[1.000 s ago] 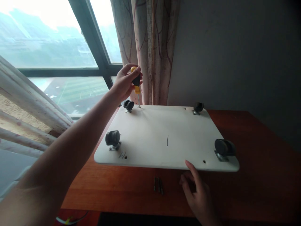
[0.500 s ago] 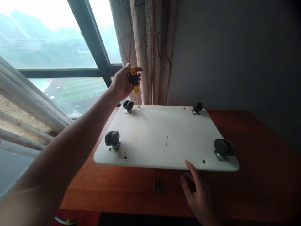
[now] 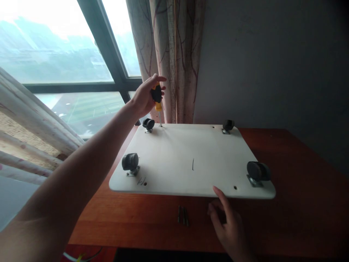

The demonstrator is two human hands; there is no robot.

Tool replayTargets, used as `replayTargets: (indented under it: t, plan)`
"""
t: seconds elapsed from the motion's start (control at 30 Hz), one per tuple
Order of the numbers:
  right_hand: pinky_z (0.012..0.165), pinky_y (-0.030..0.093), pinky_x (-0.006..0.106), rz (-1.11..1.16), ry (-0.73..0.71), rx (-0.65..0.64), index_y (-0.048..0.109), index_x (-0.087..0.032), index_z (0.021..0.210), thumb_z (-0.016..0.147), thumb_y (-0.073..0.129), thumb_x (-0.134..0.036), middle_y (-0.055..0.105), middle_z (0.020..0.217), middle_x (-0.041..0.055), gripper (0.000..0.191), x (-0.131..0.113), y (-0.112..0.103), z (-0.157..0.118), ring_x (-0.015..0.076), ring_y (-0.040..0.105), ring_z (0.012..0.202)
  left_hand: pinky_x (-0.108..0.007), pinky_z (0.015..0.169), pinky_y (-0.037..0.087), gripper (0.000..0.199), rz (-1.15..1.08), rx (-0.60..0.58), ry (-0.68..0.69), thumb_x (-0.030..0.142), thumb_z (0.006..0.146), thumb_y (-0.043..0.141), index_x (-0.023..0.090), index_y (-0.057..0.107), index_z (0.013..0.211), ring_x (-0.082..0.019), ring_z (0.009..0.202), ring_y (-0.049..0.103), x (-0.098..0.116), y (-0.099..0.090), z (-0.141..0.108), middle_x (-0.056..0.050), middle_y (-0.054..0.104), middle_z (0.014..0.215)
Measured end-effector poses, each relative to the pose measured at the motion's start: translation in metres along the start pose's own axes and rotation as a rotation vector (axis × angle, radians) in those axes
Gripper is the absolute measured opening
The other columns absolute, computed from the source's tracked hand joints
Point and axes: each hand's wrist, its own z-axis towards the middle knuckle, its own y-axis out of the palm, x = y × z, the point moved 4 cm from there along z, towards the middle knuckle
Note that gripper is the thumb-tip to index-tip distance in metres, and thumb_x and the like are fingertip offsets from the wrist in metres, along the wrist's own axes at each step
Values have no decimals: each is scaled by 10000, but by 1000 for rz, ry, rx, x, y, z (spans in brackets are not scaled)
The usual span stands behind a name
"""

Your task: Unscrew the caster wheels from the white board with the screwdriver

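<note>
My left hand (image 3: 147,95) is closed around the yellow and black handle of a screwdriver (image 3: 156,96). The screwdriver stands nearly upright, its tip at a hole by the far left edge of a white board (image 3: 174,156). Black casters (image 3: 130,162) on metal plates stick up at the board's corners. Beside the board's near edge is my right hand (image 3: 230,222), fingers apart and holding nothing I can see; its index fingertip rests on the board. Several long screws (image 3: 183,215) lie on the table in front of the board.
The board lies on a reddish-brown wooden table (image 3: 141,222). Dark holes (image 3: 235,187) show near its corners. Behind are a patterned curtain (image 3: 180,65) and a grey wall (image 3: 272,65); a window (image 3: 68,69) is at the left. A cable (image 3: 87,258) shows below the table's front edge.
My left hand has turned slightly on the handle, covering more of its top, and the screwdriver stands a little more upright. My right hand has hardly moved.
</note>
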Motion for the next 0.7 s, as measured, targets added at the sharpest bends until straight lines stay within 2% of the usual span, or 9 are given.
replayTargets:
  t: [0.1, 0.2, 0.27, 0.43, 0.6, 0.7]
  plan:
    - [816, 622, 264, 4, 2, 3, 457, -220, 1497, 996, 522, -286, 764, 1083, 95, 509, -1, 0, 0, 182, 767, 905, -347, 771, 584, 312, -21, -10, -16, 467, 844, 567, 191, 693, 915, -225, 891, 689, 2, -1, 1, -93, 708, 946]
    - [793, 625, 263, 8, -11, 14, 483, -224, 1480, 990, 532, -289, 772, 1025, 80, 497, -3, -1, 1, 186, 769, 889, -367, 791, 591, 186, -41, 25, -34, 375, 794, 632, 197, 663, 834, -254, 971, 691, 3, -4, 1, -97, 726, 1004]
    - [794, 624, 262, 13, -16, 9, 471, -218, 1491, 992, 526, -285, 772, 1022, 83, 506, -4, -1, 2, 183, 768, 888, -375, 798, 591, 183, -39, 36, -53, 379, 800, 671, 202, 631, 831, -263, 1004, 696, 2, -6, 0, -99, 731, 1056]
    - [788, 617, 244, 20, -1, -10, 451, -204, 1504, 994, 522, -272, 765, 995, 81, 519, 0, 0, 2, 168, 763, 859, -325, 753, 570, 242, 27, 69, -8, 368, 774, 772, 229, 606, 882, -193, 874, 696, 1, -9, 1, -54, 744, 1013]
    - [807, 613, 251, 17, 16, -15, 443, -212, 1506, 995, 525, -280, 757, 995, 78, 522, 3, 1, 0, 164, 755, 859, -350, 790, 566, 271, 20, 109, 20, 490, 804, 676, 222, 642, 781, -235, 934, 675, -1, -15, 6, -89, 724, 891]
    - [806, 616, 260, 22, 32, -25, 437, -200, 1507, 999, 519, -290, 753, 972, 82, 522, 4, 2, 0, 169, 754, 853, -398, 810, 569, 304, -54, 87, -42, 530, 788, 632, 236, 587, 721, -270, 968, 677, -2, -18, 4, -93, 725, 884]
